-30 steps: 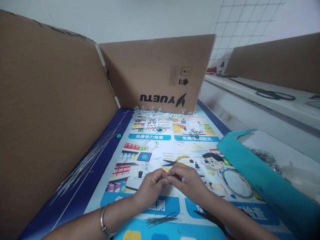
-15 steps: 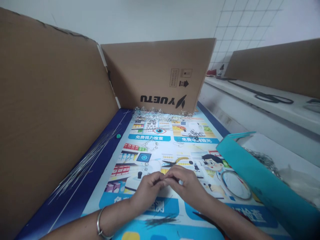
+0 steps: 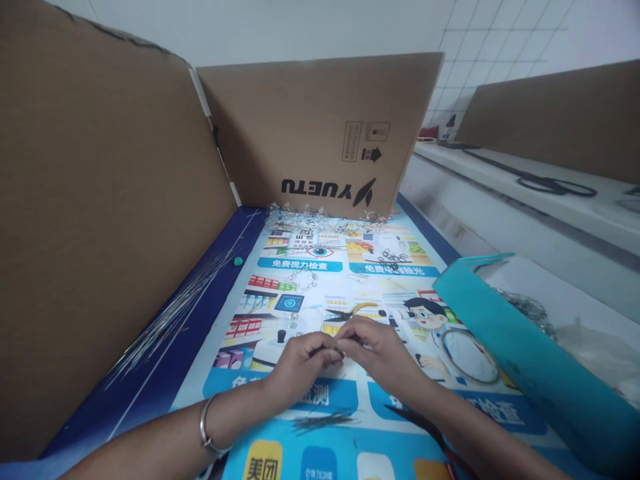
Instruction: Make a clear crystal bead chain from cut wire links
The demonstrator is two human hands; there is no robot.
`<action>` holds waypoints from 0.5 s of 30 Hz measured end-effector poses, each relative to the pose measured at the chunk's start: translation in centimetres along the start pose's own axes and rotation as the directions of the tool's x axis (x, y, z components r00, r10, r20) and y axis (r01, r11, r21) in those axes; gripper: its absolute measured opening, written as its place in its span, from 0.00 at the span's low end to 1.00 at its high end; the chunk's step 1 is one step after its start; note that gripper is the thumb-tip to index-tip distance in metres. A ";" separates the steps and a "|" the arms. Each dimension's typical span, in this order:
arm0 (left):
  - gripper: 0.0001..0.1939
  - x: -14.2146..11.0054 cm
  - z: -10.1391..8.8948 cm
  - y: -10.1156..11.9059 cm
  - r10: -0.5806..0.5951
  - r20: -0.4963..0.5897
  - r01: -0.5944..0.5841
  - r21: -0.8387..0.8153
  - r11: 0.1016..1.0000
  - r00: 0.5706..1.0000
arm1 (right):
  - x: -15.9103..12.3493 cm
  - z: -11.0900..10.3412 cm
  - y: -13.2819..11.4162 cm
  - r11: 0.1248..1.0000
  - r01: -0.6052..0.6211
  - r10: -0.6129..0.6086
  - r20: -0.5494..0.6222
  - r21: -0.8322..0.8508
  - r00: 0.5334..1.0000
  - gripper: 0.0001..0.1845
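My left hand point(image 3: 303, 365) and my right hand point(image 3: 377, 353) meet fingertip to fingertip low over a printed poster mat point(image 3: 310, 273). Both pinch something tiny between thumb and fingers; it is too small to make out. A silver bangle point(image 3: 206, 433) circles my left wrist. Just beyond the hands lie small pliers with yellow handles point(image 3: 357, 311). A little heap of dark thin pins point(image 3: 323, 421) rests on the mat under my wrists.
Cardboard walls stand at the left point(image 3: 100, 220) and the back point(image 3: 310, 133). Long thin wires point(image 3: 175, 313) lie along the left wall. Clear beads point(image 3: 320, 215) line the back wall. A teal box point(image 3: 520, 373) with metal chain stands at the right. Black rings point(image 3: 393, 257) lie further back.
Both hands stay joined in the same pinch and have shifted slightly away from me. The view has tilted a little.
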State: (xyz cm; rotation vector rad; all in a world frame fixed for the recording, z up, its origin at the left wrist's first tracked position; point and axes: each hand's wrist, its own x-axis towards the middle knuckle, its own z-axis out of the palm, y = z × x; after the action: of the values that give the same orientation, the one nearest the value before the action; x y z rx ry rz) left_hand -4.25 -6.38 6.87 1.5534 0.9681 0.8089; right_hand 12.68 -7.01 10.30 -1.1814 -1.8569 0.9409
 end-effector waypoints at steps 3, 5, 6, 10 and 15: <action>0.08 -0.3 0.1 0.3 -0.038 0.070 0.043 -0.073 0.996 0.997 | 0.2 0.1 1.0 0.977 -0.157 0.153 0.039 0.145 0.988 0.07; 0.07 -0.3 0.2 0.2 -0.116 0.129 0.132 -0.117 0.984 0.985 | 0.3 0.2 2.1 0.955 -0.245 0.236 0.073 0.169 0.969 0.10; 0.07 -0.3 0.2 0.1 -0.169 0.148 0.188 -0.125 0.974 0.974 | 0.4 0.2 2.5 0.948 -0.277 0.266 0.091 0.155 0.960 0.12; 0.06 -0.1 -0.1 -0.4 -0.314 0.157 0.338 -0.161 0.927 0.936 | 0.5 -0.4 3.5 0.946 -0.323 0.312 0.174 0.035 0.934 0.15; 0.13 -0.2 -0.6 -0.5 -0.317 0.212 0.374 -0.353 0.857 0.925 | -0.8 -0.7 2.1 0.974 -0.105 0.163 0.302 -0.200 0.939 0.03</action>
State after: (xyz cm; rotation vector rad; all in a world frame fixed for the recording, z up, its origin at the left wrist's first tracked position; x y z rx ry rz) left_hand -4.92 -6.25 6.47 1.0379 0.8823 0.5760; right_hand 14.32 -6.94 8.65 -1.3437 -2.1771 1.1103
